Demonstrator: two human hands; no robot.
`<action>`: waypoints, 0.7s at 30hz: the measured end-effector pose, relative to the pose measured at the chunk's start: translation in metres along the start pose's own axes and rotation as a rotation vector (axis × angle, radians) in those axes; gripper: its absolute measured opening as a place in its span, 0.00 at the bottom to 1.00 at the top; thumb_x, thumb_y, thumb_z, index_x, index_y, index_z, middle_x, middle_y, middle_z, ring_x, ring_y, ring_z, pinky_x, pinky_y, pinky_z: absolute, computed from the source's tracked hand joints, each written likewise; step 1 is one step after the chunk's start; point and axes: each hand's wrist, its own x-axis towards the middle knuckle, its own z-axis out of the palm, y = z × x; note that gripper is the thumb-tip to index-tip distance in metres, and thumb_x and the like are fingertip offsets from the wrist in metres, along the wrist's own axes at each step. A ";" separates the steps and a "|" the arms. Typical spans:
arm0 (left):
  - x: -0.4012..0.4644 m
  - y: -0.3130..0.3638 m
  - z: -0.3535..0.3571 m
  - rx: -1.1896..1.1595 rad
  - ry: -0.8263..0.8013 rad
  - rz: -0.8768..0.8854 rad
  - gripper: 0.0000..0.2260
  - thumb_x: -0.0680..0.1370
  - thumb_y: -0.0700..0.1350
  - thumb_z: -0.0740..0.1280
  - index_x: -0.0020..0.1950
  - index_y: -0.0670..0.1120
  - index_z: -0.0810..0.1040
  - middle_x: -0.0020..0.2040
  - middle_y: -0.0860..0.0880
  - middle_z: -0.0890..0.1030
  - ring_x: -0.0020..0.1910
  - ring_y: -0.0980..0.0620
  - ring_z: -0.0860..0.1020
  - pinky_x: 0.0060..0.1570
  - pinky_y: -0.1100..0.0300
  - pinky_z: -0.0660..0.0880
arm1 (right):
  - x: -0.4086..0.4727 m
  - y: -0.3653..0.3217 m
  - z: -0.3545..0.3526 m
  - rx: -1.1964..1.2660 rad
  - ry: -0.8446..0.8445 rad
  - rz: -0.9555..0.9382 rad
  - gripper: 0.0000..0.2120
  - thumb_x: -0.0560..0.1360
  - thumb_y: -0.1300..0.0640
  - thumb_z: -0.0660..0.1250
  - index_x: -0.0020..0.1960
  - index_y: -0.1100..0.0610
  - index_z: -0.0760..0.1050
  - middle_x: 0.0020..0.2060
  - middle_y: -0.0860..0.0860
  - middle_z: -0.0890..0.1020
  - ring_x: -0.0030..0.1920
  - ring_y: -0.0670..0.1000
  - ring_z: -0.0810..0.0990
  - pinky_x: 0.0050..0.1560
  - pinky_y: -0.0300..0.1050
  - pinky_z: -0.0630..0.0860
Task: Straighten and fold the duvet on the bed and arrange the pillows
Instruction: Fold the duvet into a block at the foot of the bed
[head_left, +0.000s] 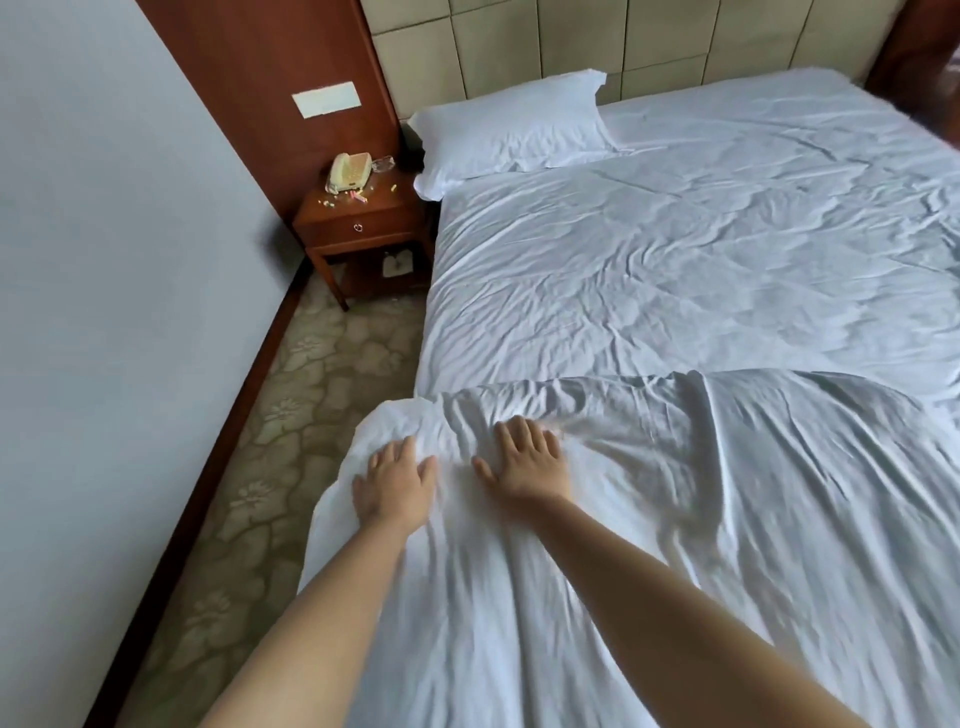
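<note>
Both hands — left hand (396, 480), right hand (524, 462) — pressing flat on duvet (675, 519), fingers (519, 431) straight, grasping nothing.

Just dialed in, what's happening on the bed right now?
A person is making the bed. Both hands lie flat, fingers spread, on the white duvet near the foot corner: the left hand by the bunched corner at the bed's edge, the right hand just beside it, pressing the fabric. The duvet's near part is folded over and wrinkled. One pillow lies at the head against the headboard. A nightstand with a telephone stands beside the bed.
</note>
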 end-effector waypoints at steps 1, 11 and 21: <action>0.004 -0.007 -0.001 -0.017 -0.004 -0.033 0.23 0.81 0.57 0.50 0.73 0.49 0.63 0.71 0.48 0.68 0.69 0.47 0.65 0.62 0.48 0.68 | 0.002 -0.007 0.004 -0.009 -0.012 -0.014 0.36 0.76 0.34 0.41 0.77 0.54 0.53 0.77 0.54 0.53 0.77 0.52 0.47 0.75 0.50 0.43; 0.044 -0.062 0.003 -0.061 -0.160 0.007 0.19 0.82 0.54 0.51 0.54 0.43 0.76 0.56 0.44 0.79 0.54 0.43 0.77 0.49 0.54 0.74 | -0.005 -0.068 0.035 -0.074 0.015 0.208 0.34 0.80 0.38 0.44 0.78 0.58 0.50 0.78 0.56 0.46 0.77 0.52 0.41 0.76 0.51 0.38; 0.044 -0.095 0.000 -0.279 -0.338 0.232 0.20 0.82 0.52 0.51 0.65 0.41 0.71 0.63 0.42 0.75 0.60 0.42 0.75 0.58 0.52 0.73 | -0.049 -0.154 0.073 -0.123 0.268 0.595 0.31 0.75 0.33 0.51 0.65 0.56 0.66 0.62 0.53 0.71 0.64 0.55 0.67 0.63 0.48 0.63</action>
